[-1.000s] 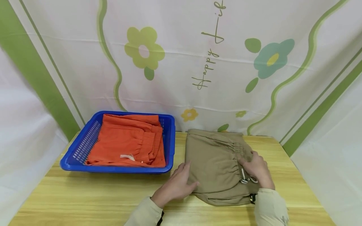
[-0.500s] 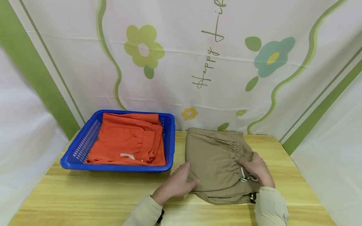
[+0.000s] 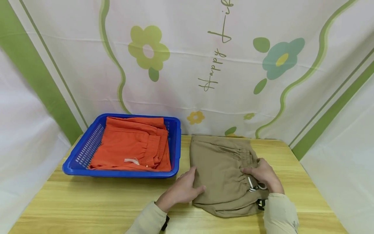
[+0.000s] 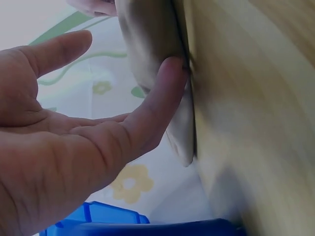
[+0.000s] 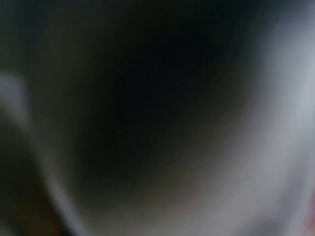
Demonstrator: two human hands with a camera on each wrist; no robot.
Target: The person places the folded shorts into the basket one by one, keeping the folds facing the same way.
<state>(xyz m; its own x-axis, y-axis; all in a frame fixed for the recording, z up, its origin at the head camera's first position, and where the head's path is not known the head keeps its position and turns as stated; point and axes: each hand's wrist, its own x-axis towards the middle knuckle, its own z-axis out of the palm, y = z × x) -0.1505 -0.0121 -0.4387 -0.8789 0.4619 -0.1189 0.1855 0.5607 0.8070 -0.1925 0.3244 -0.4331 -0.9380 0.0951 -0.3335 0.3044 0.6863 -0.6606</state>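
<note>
Folded khaki pants with a gathered elastic waistband and white drawstring lie on the wooden table, right of centre in the head view. My left hand is at their left edge, thumb spread away from the extended fingers. In the left wrist view, the left hand touches the side of the folded pants with a fingertip, while its thumb stands off the cloth. At the waistband side, my right hand pinches the pants, thumb on top and other fingers hidden at the edge. The right wrist view is dark and blurred.
A blue plastic basket holding folded orange pants stands to the left on the table. Behind the table hangs a white curtain printed with flowers.
The khaki pants have shifted slightly left and toward me, and their near edge bulges out more. My right hand has moved slightly left with the waistband; the left hand has barely moved.
</note>
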